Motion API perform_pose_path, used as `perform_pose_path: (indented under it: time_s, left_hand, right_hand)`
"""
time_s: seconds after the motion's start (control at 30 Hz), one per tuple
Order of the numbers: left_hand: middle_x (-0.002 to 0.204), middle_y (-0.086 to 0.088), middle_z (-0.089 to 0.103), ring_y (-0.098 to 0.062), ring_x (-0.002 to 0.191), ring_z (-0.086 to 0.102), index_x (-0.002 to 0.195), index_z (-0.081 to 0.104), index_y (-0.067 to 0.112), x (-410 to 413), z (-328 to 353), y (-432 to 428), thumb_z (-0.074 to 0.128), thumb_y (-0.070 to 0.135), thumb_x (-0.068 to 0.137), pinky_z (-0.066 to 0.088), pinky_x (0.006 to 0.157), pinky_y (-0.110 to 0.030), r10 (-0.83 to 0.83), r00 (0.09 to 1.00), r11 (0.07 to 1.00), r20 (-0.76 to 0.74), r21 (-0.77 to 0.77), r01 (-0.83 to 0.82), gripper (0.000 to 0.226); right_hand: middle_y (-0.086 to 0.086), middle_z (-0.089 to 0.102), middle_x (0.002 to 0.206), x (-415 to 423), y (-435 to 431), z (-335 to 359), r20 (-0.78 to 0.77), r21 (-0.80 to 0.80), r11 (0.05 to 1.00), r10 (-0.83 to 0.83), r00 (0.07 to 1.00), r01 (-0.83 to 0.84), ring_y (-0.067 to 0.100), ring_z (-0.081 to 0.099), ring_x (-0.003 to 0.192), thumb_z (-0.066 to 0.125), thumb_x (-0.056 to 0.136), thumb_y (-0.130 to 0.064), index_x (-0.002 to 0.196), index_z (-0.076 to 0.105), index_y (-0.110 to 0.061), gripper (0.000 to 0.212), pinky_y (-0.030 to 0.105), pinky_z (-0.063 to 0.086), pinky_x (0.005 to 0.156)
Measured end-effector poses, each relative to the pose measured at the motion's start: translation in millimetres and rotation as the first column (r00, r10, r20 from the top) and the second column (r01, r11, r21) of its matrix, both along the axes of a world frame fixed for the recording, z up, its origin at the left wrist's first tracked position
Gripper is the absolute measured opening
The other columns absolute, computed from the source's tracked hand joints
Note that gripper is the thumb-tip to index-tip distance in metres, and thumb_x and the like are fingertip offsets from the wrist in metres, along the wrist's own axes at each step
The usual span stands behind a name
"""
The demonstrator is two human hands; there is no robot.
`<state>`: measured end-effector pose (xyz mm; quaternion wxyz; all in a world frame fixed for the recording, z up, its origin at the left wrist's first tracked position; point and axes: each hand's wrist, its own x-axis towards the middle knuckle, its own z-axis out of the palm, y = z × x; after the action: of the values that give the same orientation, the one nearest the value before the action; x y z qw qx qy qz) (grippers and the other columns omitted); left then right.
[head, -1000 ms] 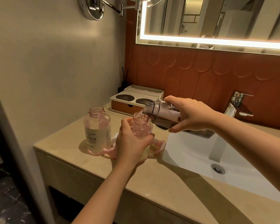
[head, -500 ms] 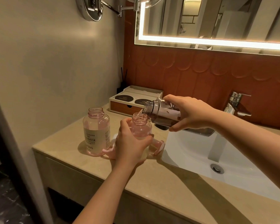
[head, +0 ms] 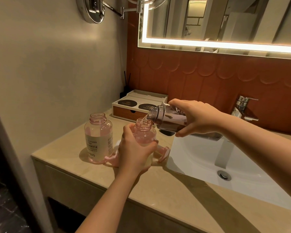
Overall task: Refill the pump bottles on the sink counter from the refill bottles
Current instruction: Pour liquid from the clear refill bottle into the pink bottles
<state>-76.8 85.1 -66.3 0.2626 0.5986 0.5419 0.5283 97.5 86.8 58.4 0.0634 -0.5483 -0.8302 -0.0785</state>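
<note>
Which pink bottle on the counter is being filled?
The pink bottle nearer the sink, gripped by the left hand; the right hand tilts the refill bottle over its neck. The labelled bottle stands untouched.

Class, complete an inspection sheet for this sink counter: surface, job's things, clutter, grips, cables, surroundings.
surface: beige counter, white basin set in it.
job's things: refill bottle tilted, pouring into open pink bottle; second pink bottle open, upright; pump heads lying on the counter.
clutter: amenity box, reed diffuser.
grips: left hand holds the pink bottle; right hand holds the refill bottle.
cables: nothing seen.
surroundings: tap, lit mirror, tiled wall.
</note>
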Motion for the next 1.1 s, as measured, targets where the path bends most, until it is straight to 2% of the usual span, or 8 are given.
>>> perform_pose_path:
  time_s: [0.37, 0.53, 0.83, 1.1]
  left_hand:
    - [0.129, 0.002, 0.051, -0.014, 0.111, 0.051, 0.133, 0.031, 0.025, -0.6, 0.5, -1.8, 0.080, 0.028, 0.069, 0.039, 0.077, -0.017, -0.005, 1.000, 1.000, 0.008, 0.007, 0.005, 0.081]
    - [0.129, 0.002, 0.051, -0.015, 0.112, 0.052, 0.133, 0.032, 0.024, -0.5, -0.5, -0.6, 0.081, 0.028, 0.068, 0.043, 0.081, -0.020, -0.007, 1.000, 1.000, 0.019, 0.018, 0.006, 0.082]
    - [0.129, 0.002, 0.051, -0.009, 0.105, 0.047, 0.132, 0.032, 0.024, -0.5, 0.0, -0.5, 0.081, 0.026, 0.068, 0.041, 0.081, -0.020, -0.011, 1.000, 1.000, 0.020, 0.020, 0.011, 0.081]
    - [0.129, 0.001, 0.050, -0.010, 0.106, 0.049, 0.133, 0.031, 0.024, -0.6, 0.5, -1.1, 0.081, 0.027, 0.068, 0.042, 0.080, -0.018, -0.015, 1.000, 1.000, 0.020, 0.020, 0.015, 0.082]
  right_hand:
    - [-0.001, 0.049, 0.136, 0.6, -0.7, 1.5, 0.011, 0.004, 1.000, -0.001, 1.000, 0.001, 0.020, 0.051, 0.114, 0.079, 0.068, -0.040, 0.139, 0.031, -0.027, 0.087, 0.033, 0.050, 0.087]
    - [-0.002, 0.049, 0.136, 0.0, -0.3, 1.7, 0.018, 0.006, 1.000, 0.000, 1.000, 0.000, 0.020, 0.051, 0.113, 0.079, 0.068, -0.039, 0.139, 0.031, -0.027, 0.086, 0.031, 0.049, 0.086]
    - [-0.003, 0.049, 0.136, -0.2, 0.1, 4.1, 0.028, 0.005, 1.000, 0.001, 1.000, -0.001, 0.021, 0.051, 0.113, 0.080, 0.067, -0.041, 0.138, 0.031, -0.028, 0.087, 0.038, 0.050, 0.088]
    - [-0.002, 0.051, 0.133, -1.7, 0.8, 4.7, 0.045, 0.008, 1.000, -0.004, 0.999, 0.003, 0.020, 0.052, 0.110, 0.079, 0.067, -0.042, 0.138, 0.031, -0.029, 0.087, 0.036, 0.051, 0.084]
